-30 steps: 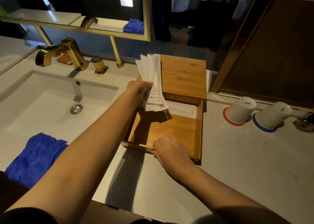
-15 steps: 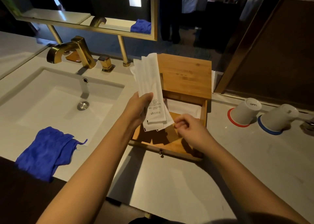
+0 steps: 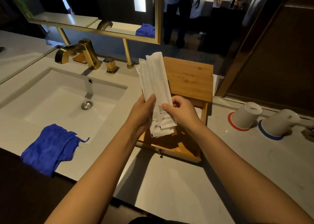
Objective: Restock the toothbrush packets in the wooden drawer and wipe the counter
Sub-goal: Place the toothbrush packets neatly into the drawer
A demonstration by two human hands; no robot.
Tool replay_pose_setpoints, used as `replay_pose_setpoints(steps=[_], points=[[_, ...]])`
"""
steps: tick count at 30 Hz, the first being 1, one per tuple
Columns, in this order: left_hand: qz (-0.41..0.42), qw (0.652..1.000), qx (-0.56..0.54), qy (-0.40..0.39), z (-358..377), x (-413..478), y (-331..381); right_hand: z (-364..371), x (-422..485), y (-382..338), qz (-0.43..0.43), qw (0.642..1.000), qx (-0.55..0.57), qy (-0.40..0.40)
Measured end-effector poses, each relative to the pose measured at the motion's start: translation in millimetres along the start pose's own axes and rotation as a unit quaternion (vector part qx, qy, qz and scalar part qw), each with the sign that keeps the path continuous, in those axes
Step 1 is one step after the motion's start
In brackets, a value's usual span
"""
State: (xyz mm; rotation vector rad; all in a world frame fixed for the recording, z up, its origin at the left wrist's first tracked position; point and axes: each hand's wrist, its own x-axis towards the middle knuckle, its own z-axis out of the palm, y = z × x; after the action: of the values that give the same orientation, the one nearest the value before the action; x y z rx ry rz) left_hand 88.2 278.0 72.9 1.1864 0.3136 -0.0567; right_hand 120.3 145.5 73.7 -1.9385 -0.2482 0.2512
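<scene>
My left hand (image 3: pixel 141 112) gripping a fanned stack of white toothbrush packets (image 3: pixel 155 91), my right hand (image 3: pixel 181 111) pinching its front packet, both above the open wooden drawer (image 3: pixel 180 149), blue cloth (image 3: pixel 51 147) draped at the sink edge (image 3: pixel 105 132)

Both hands up over the pulled-out wooden drawer (image 3: pixel 171 149). Left hand (image 3: pixel 141 113) clamps a fanned stack of white toothbrush packets (image 3: pixel 155 87), tilted toward 11 o'clock; right hand (image 3: pixel 181 112) pinches the stack's right edge. Blue cloth (image 3: pixel 49 147) at 8 o'clock, draped over the sink (image 3: pixel 56 104) rim. Two upturned cups (image 3: pixel 244 115) at 3 o'clock on the counter (image 3: pixel 169 186).
</scene>
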Motion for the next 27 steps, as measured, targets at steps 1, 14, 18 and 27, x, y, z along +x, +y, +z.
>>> replay_pose_setpoints(steps=[1, 14, 18, 27], points=[[0.000, 1.000, 0.001, 0.007, 0, -1, -1, 0, 0, 1, 0.002, 1.000, 0.000, -0.001], [-0.005, 0.995, -0.036, 0.091, -27, -5, -1, -22, 9, 11, 0.103, 0.985, 0.105, -0.088], [0.006, 0.993, -0.061, 0.100, -38, -6, 6, -28, 11, 17, 0.087, 0.991, -0.035, -0.092], [0.014, 0.983, -0.126, 0.134, -65, -2, 10, -32, 8, 52, 0.004, 0.964, -0.259, -0.054]])
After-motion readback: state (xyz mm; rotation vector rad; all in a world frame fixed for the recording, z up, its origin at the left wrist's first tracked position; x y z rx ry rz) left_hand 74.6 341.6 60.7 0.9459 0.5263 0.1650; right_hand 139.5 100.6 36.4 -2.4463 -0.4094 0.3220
